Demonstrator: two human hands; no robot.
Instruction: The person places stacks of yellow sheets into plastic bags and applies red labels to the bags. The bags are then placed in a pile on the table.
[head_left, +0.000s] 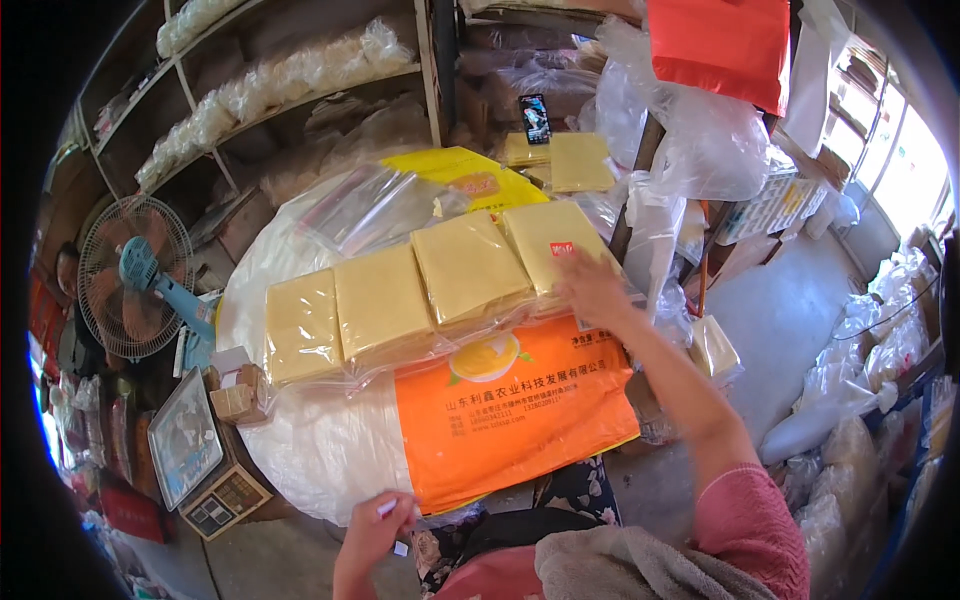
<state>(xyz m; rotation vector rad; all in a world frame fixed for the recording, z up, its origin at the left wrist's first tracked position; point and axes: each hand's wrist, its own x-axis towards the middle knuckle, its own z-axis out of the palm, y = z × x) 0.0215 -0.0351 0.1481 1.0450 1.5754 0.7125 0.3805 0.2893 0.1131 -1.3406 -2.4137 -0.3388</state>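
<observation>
A crowded storeroom fills the view, with grey concrete floor (pixel 790 310) showing at the right and wooden shelving (pixel 290 90) along the back wall, its boards loaded with clear bags of pale goods. Bright windows (pixel 905 160) stand at the far right, above heaps of filled plastic bags (pixel 860 400) on the floor. A red bag (pixel 720 40) hangs at the top.

In the middle lies the work surface: a big round white sack (pixel 300 440), with an orange and yellow printed bag (pixel 520 410) spread flat across its near side. On top of these, running left to right in a row, lie four clear-wrapped packs of pale yellow sheets (pixel 380 300), touching one another edge to edge. More yellow packs (pixel 580 160) sit further back, near a propped-up phone (pixel 535 118).

At the left stands an electric fan (pixel 135 275) with a blue body, and below it a weighing scale (pixel 205 455) with a steel pan and keypad, small cardboard boxes (pixel 238 390) just beside it.

The right hand (pixel 592 288) reaches out over the rightmost pack, fingers spread and resting on its near corner, beside a small red label. The left hand (pixel 378 525) is low at the near edge of the white sack, fingers pinched together on a small white scrap (pixel 385 508)
</observation>
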